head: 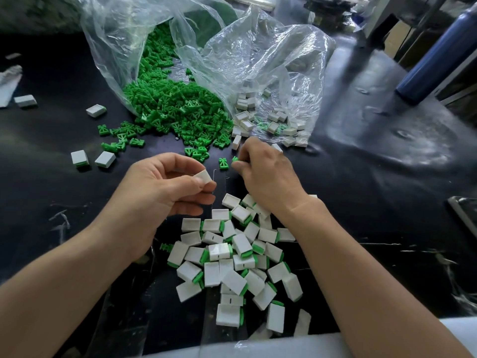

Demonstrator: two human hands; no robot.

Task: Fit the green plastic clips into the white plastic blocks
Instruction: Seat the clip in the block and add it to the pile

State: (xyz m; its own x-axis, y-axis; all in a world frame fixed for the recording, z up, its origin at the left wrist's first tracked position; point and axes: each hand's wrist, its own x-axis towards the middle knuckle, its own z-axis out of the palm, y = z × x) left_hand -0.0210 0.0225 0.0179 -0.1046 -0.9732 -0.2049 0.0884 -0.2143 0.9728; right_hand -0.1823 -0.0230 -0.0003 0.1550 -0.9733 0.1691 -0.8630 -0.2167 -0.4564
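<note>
My left hand (165, 187) pinches a white plastic block (204, 177) between thumb and fingers above the black table. My right hand (263, 169) is curled with a green clip (235, 159) pinched at its fingertips; most of that clip is hidden. Another loose green clip (223, 163) lies on the table just left of it. A big pile of green clips (175, 109) spills from a clear bag. Loose white blocks (260, 120) lie in a second clear bag. A heap of white blocks with green clips fitted (237, 257) lies below my hands.
The two clear plastic bags (253, 47) lie open at the back. Stray white blocks (93, 158) sit at the left. A dark blue cylinder (436, 55) leans at the right. A pale cloth edge (335, 344) runs along the near side.
</note>
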